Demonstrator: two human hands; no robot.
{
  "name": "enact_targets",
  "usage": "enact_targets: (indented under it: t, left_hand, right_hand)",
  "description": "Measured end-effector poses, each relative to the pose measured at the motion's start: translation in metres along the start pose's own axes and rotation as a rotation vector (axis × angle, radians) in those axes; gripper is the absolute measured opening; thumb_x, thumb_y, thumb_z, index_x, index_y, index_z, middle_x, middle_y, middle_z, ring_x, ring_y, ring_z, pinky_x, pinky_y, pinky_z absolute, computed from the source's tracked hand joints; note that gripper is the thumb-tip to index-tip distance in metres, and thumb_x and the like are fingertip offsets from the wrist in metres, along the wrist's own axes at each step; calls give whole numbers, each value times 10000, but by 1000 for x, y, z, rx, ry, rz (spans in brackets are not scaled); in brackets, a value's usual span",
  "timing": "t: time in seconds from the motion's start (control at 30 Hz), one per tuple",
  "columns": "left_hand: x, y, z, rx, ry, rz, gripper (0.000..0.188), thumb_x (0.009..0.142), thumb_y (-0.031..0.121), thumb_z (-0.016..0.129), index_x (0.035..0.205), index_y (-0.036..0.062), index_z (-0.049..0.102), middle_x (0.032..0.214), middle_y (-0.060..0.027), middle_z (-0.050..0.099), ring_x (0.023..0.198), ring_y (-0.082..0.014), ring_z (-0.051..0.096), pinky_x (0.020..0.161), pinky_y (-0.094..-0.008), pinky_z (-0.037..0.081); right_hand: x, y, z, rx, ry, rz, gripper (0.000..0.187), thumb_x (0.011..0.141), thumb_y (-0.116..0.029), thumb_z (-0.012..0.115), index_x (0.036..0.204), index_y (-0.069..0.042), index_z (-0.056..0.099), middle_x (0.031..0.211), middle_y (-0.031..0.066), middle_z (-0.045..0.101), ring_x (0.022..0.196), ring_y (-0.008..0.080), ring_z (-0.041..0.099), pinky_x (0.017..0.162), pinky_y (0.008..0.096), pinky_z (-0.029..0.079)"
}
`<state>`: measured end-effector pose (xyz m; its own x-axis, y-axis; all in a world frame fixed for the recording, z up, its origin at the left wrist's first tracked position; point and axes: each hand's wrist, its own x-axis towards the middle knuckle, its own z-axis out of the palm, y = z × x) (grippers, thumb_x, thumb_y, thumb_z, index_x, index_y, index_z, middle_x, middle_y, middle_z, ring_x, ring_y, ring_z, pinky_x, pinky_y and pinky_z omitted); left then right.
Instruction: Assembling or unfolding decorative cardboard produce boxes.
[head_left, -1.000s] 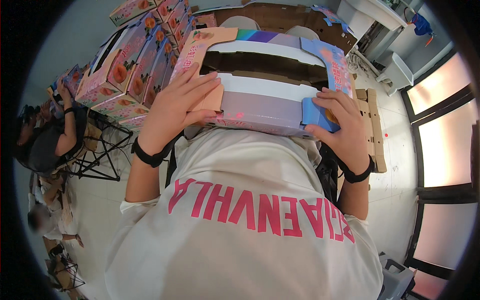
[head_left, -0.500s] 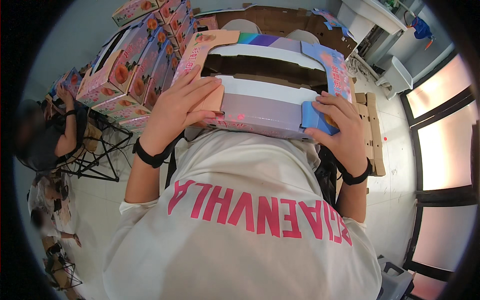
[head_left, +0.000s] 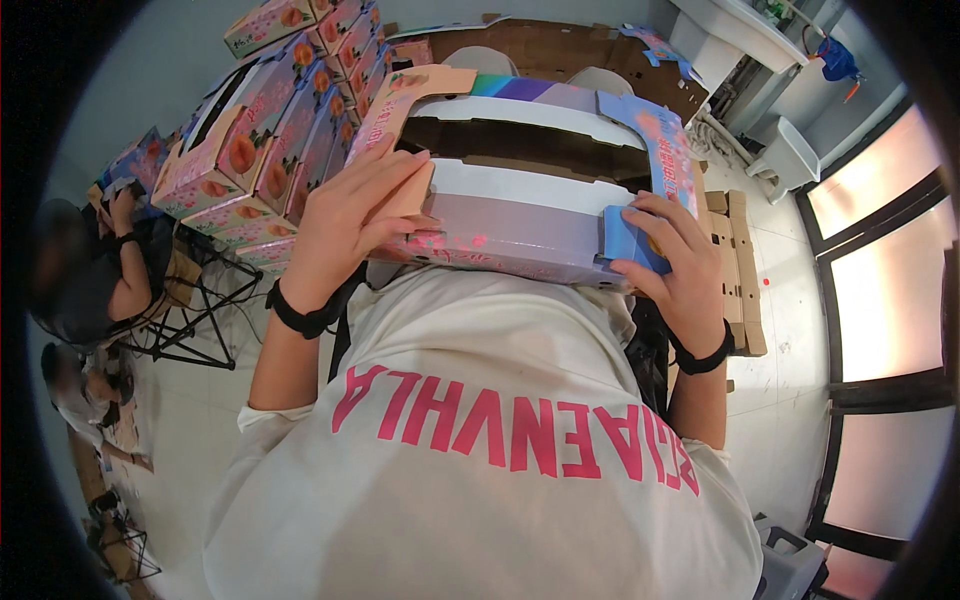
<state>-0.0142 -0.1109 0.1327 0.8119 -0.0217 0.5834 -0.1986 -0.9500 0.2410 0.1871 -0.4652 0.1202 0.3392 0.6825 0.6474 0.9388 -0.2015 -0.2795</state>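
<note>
I hold a colourful cardboard box [head_left: 520, 215] with pink, purple and blue panels against my chest, its open top facing away from me. My left hand [head_left: 345, 225] presses a tan flap at the box's left near corner, fingers spread over it. My right hand [head_left: 670, 255] grips the blue right near corner, fingers curled over the edge. Both wrists wear black bands. My white shirt with pink letters fills the lower half of the view.
A stack of finished pink fruit-printed boxes [head_left: 270, 120] stands at the left on a black folding stand [head_left: 200, 320]. Flat cardboard sheets [head_left: 745, 270] lie on the floor to the right. A seated person [head_left: 95, 270] works at the far left. Windows run along the right wall.
The box has shifted slightly higher and my left fingers have spread further over the tan flap. The person at the left has moved their arms.
</note>
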Motion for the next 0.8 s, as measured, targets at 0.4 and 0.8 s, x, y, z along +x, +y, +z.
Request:
enact_targets:
  t: [0.4,0.8]
  left_hand:
    - [2,1,-1,16,-6,13,687,842,386,828,1421,44,686,1421,-148,719,1441,-405,593,1176,-480,508]
    - [-3,-9,-3,-1,-62,35,786,792,433,898,1447,63,673,1496,-132,671,1468,-392,570,1167,-478,514]
  right_hand:
    - [-3,3,2,40,52,-21,481,862,-418,866,1182,-74,761,1262,124,718,1132,351,713,904,428,595]
    - [-3,8,-8,226,24,97,496,848,-315,910,1225,-24,773,1376,151,710,1249,337,699,1028,426,571]
